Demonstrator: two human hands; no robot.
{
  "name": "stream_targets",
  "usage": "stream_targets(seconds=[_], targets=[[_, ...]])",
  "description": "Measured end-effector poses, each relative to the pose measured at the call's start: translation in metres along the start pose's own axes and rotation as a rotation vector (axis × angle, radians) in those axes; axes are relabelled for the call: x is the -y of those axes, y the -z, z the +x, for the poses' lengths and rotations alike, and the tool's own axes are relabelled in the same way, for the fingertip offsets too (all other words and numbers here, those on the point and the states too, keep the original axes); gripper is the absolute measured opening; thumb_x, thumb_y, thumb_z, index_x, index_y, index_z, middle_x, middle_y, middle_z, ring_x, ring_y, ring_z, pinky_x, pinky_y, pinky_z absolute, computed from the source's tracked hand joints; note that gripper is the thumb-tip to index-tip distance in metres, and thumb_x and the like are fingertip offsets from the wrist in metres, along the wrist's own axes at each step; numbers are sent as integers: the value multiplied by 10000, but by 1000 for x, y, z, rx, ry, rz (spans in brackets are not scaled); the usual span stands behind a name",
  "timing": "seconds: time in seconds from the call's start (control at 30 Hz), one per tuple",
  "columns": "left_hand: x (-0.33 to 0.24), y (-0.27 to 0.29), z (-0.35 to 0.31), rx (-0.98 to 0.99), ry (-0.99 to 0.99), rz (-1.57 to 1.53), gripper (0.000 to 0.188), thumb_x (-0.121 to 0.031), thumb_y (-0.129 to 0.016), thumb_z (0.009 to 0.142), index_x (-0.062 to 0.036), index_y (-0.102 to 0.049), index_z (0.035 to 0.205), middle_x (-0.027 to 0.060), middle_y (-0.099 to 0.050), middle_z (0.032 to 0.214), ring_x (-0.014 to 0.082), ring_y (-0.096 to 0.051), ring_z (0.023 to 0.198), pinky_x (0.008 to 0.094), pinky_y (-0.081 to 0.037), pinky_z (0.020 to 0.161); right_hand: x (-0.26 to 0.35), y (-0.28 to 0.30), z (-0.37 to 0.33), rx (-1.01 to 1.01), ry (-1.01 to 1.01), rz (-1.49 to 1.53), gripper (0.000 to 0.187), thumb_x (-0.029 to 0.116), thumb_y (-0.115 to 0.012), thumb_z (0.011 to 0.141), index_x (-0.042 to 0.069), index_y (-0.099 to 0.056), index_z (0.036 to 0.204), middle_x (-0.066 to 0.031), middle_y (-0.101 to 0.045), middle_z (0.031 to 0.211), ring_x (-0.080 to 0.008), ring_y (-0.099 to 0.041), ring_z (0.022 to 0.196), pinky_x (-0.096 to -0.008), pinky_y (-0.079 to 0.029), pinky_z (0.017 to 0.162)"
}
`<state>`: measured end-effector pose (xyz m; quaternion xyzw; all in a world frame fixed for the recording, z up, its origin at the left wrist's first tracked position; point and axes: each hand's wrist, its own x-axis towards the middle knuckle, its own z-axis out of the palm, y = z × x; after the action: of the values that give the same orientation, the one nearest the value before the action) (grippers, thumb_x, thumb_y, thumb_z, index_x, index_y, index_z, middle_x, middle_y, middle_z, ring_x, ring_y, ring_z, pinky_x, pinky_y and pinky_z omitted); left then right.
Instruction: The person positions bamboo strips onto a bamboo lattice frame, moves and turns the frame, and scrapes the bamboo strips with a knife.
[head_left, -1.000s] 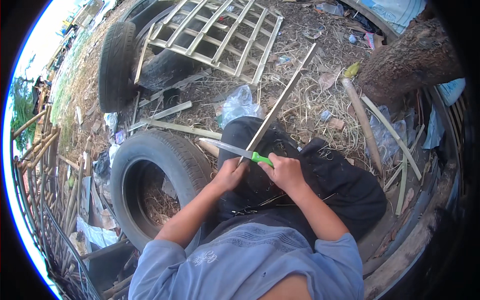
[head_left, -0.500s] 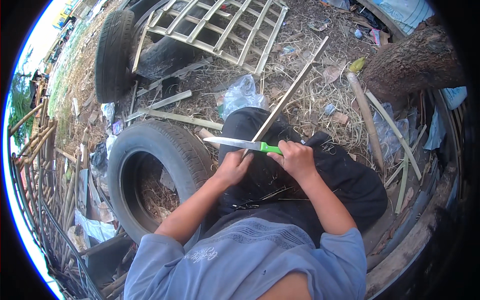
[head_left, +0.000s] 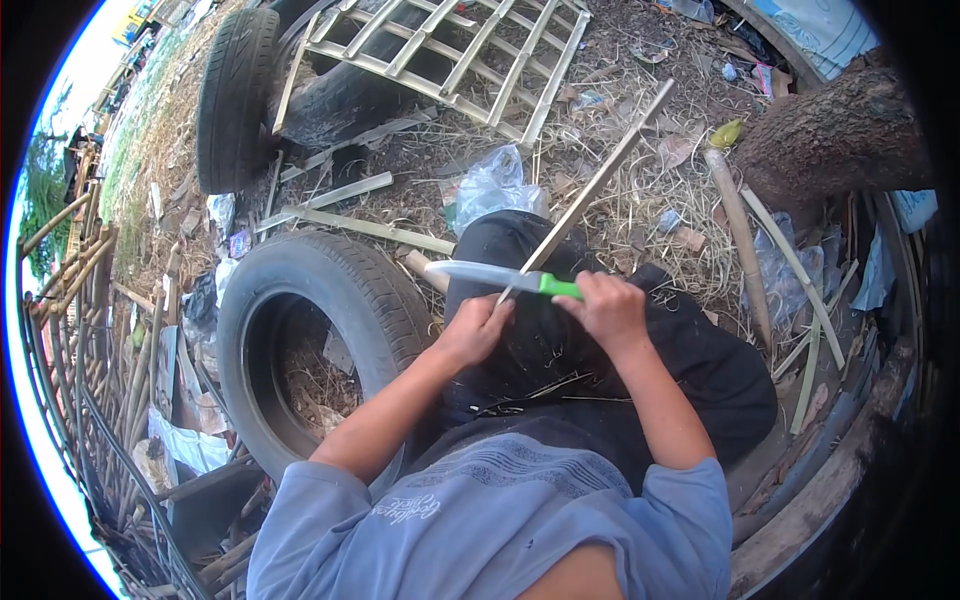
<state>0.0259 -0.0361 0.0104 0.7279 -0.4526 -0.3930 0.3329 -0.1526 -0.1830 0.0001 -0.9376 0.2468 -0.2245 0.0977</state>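
L hand (head_left: 480, 330) pinches bamboo strip (head_left: 589, 190) nr lower end; R hand (head_left: 612, 308) clenched on green-handled knife (head_left: 546, 284), blade (head_left: 475, 272) across strip, above blk trousers (head_left: 700, 355).

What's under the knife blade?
Beneath the knife blade runs the thin strip, with the dark trouser leg below both. The stretch of strip directly under the blade is covered, so any cut there cannot be seen.

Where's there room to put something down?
Nowhere looks fully bare. The roomiest patch is probably the straw-littered ground between the held stick and the brown pole. Left of the near tire it's crowded: sticks, a white sheet.
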Motion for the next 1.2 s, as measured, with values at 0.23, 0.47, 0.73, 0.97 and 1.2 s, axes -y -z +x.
stream_targets(seconds=[0.23,0.47,0.73,0.97,1.2], targets=[[-1,0,2,7,-3,-23,365,-252,-429,985,6,-582,777,56,-483,567,133,-469,562,323,-393,543,-10,5,2,10,-11,-42,435,510,-632,778,102,-497,709,-56,-533,609,-229,-588,563,-345,-458,489],[-2,3,1,40,49,-17,361,-246,-425,983,7,-590,785,79,-502,580,153,-481,573,338,-403,561,-23,6,2,-22,-32,-109,424,528,-613,787,117,-527,731,-53,-533,607,-220,-591,547,-338,-465,488],[1,1,4,129,-7,27,346,-244,-455,970,11,-601,786,89,-520,594,160,-499,595,345,-420,585,-145,85,-20,-75,-520,-377,378,446,-541,901,75,-605,864,-178,-627,674,-381,-620,632,-478,-459,540],[3,4,1,86,82,-35,420,-329,-466,982,-9,-628,764,-14,-430,520,78,-419,517,288,-357,491,-32,42,8,-48,-352,119,455,522,-566,862,92,-562,711,-124,-588,567,-316,-616,526,-427,-473,487],[7,-3,3,36,18,0,417,-305,-430,999,-14,-586,743,-14,-431,527,81,-412,501,276,-348,479,-1,-5,1,37,-163,152,506,569,-582,821,109,-510,621,-81,-568,515,-259,-618,486,-372,-482,433]])
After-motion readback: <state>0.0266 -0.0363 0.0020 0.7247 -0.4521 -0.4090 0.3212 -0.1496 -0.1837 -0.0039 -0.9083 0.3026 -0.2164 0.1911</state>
